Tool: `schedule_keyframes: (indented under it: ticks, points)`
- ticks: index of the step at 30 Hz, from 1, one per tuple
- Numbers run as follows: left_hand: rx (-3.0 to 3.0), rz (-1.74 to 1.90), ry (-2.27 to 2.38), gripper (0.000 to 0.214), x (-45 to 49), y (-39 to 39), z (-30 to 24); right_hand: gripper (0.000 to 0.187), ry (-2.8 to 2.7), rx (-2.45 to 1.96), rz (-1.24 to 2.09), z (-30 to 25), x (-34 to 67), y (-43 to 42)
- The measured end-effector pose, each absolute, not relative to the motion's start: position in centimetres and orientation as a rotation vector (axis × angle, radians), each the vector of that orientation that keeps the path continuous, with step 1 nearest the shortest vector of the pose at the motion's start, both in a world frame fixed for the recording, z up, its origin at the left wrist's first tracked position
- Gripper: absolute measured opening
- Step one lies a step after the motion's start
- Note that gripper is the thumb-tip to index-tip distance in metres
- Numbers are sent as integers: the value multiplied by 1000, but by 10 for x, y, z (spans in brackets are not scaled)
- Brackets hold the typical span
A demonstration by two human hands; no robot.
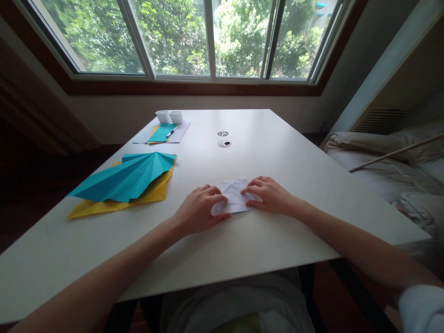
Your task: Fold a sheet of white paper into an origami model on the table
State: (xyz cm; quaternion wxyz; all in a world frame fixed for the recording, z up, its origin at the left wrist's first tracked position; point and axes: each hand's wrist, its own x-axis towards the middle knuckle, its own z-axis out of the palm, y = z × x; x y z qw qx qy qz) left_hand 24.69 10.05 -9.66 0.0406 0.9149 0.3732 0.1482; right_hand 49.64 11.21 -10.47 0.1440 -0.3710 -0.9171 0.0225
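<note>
While fingers (253,189) touch white paper (234,195), white containers (176,118) stand far left.

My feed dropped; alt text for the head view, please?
A person's left hand and right hand touch a creased white paper on a white table. To the left, pleated blue paper lies over yellow paper; farther back are two white containers and a pen.

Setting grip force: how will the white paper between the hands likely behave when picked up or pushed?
The white paper looks thin, so it is probably light. Its visible creases suggest it may bend along those lines rather than stay stiff. Lying low on the smooth-looking table, it would likely slide rather than tip.
</note>
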Motion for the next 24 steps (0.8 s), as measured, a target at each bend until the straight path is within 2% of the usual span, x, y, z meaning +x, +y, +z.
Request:
schedule_keyframes:
  ticks: [6,17,24]
  points:
    - [2698,457,1072,26,245,101,-97,34,-2549,-1033,39,-102,499,112]
    - [2297,672,1180,29,233,115,-100,17,-2202,-885,4,-96,504,114]
    - [1895,997,1249,25,234,123,-108,32,-2445,-715,-112,-96,497,108]
